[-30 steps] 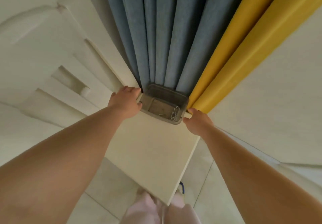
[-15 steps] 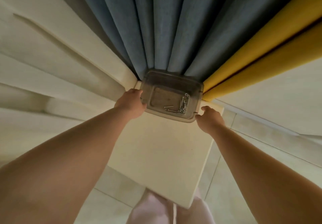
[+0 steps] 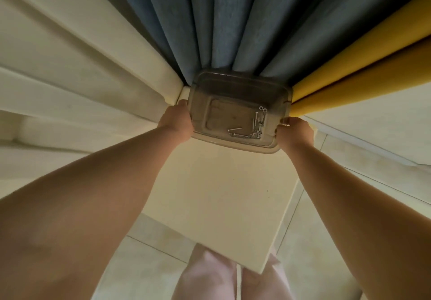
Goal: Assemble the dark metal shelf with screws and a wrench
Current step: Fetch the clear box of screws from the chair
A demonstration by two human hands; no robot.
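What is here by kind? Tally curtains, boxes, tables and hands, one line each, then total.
Curtains: 2, a blue curtain and a yellow curtain
Boxes: 1, the clear box, with screws inside too small to count
Tables: 1, the cream table
Hands: 2, left hand and right hand, gripping the box
Total: 6
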